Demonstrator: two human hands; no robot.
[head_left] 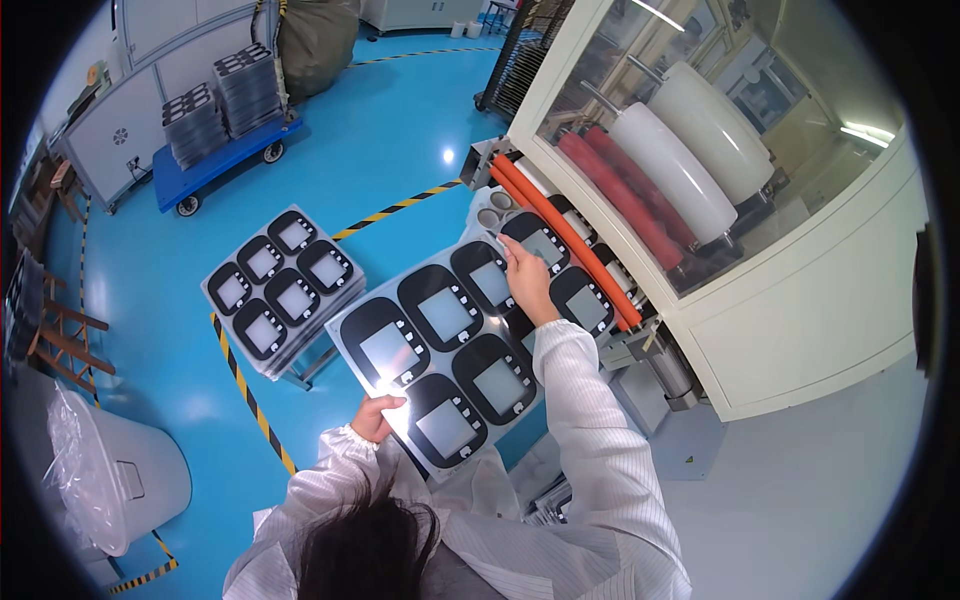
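Factory workshop: roller machine (750, 290), striped floor tape (400, 209)

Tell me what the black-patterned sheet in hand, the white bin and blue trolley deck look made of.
Sheet: probably glossy plastic, given the bright glare.
White bin: likely satin moulded plastic, given its rounded wall.
Trolley deck: smooth plastic or painted metal; uniform colour leaves it open.

Glossy blue floor (400, 115) under blue cart (232, 162); grey cabinet (112, 140) beside it; striped tape (397, 210), white bin (157, 475) nearer me.
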